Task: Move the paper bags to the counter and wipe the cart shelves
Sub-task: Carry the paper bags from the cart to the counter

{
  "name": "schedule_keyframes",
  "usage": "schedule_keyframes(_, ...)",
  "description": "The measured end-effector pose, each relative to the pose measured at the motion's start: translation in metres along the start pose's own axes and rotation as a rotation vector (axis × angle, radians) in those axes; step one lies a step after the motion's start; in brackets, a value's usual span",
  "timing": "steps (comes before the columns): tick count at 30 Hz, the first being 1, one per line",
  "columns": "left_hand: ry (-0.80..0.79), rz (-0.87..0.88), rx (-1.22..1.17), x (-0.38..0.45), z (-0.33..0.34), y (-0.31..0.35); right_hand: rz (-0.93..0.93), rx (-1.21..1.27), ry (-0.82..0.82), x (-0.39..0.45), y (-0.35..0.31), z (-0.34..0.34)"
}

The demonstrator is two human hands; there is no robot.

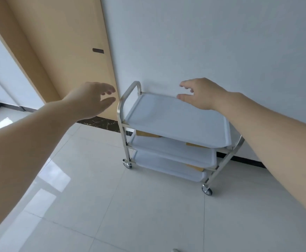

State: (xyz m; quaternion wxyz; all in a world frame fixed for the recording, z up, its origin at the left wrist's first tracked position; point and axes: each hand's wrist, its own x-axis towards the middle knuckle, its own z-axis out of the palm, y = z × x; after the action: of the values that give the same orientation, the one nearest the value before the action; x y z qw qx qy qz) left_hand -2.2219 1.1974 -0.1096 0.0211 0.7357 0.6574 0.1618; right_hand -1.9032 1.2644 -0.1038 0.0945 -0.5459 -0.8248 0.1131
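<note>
Left hand (92,99) is stretched forward in the air just left of the cart's steel handle (130,91), fingers loosely spread, holding nothing. Right hand (201,93) hovers likewise spread over the top shelf (176,122) of the three-tier cart (219,166), likely reaching for it. Tan paper bags (145,133) peek out on the lower shelves, no counter in view.

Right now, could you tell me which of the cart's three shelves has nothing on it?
The top shelf: its surface is bare, while brown paper shows on the two below it.
</note>
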Motion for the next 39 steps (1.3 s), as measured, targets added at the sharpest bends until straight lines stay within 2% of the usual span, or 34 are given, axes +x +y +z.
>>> schedule_keyframes(7, -0.001, 0.088, 0.047, 0.006, -0.007, 0.015, -0.002, -0.065, 0.026, -0.017, 0.01, 0.001)
schedule_keyframes(11, 0.022, 0.015, 0.136, -0.006, -0.036, -0.001, -0.069, -0.057, 0.029, 0.0, -0.011, -0.004)
schedule_keyframes(14, 0.041, -0.046, 0.11, -0.015, -0.044, -0.007, -0.097, -0.04, 0.016, 0.013, -0.022, -0.006)
schedule_keyframes(19, -0.003, -0.082, 0.063, -0.012, -0.005, -0.007, -0.103, -0.002, -0.029, 0.026, -0.015, 0.024)
schedule_keyframes(24, -0.099, -0.135, 0.049, 0.001, 0.077, -0.01, -0.125, 0.023, -0.176, 0.041, 0.019, 0.094)
schedule_keyframes(28, -0.141, -0.112, 0.035, 0.021, 0.164, -0.012, -0.155, -0.002, -0.225, 0.062, 0.059, 0.169)
schedule_keyframes(33, -0.211, -0.056, 0.061, 0.037, 0.323, -0.036, -0.157, -0.02, -0.21, 0.077, 0.119, 0.307)
schedule_keyframes(39, -0.185, 0.031, 0.049, 0.044, 0.52, -0.058, -0.037, -0.07, -0.212, 0.072, 0.214, 0.486)
